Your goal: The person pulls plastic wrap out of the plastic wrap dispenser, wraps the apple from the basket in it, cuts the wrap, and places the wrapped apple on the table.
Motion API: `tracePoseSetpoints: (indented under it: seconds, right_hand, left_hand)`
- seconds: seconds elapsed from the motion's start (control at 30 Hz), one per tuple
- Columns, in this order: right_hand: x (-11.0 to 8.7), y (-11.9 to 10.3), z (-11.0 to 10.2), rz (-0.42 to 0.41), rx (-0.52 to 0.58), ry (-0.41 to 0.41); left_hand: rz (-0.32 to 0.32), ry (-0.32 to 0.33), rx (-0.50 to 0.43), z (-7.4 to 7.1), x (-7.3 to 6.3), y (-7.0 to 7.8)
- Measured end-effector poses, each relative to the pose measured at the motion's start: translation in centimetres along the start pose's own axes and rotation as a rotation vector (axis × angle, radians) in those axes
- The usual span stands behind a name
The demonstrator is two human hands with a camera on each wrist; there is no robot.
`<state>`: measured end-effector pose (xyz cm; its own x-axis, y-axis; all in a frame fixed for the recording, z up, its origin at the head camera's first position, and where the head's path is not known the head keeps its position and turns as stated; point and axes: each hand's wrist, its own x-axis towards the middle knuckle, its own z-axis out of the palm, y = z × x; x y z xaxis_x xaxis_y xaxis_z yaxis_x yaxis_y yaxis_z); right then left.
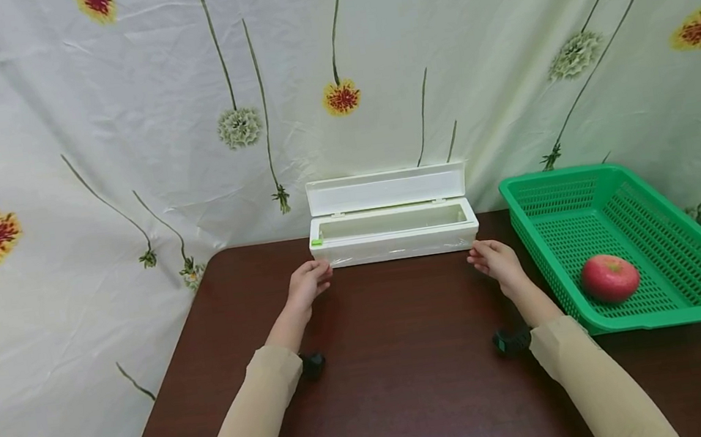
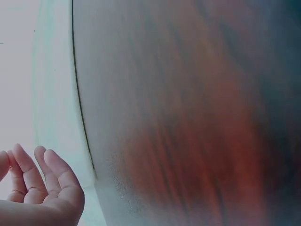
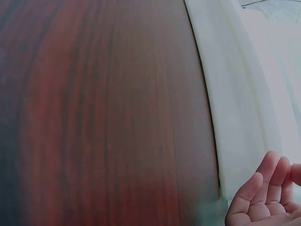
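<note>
Left hand (image 1: 311, 283), right hand (image 1: 494, 260): pinching clear thin plastic film (image 1: 404, 250)
Long white plastic box (image 1: 393, 239): lid (image 1: 387, 190) up, film across front

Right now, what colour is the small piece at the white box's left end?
The small piece is bright green, clearest in the head view.

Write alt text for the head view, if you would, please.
A person's left hand and right hand pinch clear film at the front corners of an open white box on a dark table; to the right, a green basket holds a red apple.
</note>
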<state>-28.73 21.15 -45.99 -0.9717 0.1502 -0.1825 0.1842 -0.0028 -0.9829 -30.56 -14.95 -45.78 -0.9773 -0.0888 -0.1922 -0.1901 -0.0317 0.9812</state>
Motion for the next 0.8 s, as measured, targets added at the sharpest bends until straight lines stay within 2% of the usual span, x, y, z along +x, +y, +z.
tracePoseSetpoints:
  seconds: [0.8]
  right_hand:
    - [-1.4, 1.6, -0.1, 0.033, 0.068, 0.004]
  left_hand:
    - [0.001, -0.001, -0.018, -0.4, -1.4, -0.9]
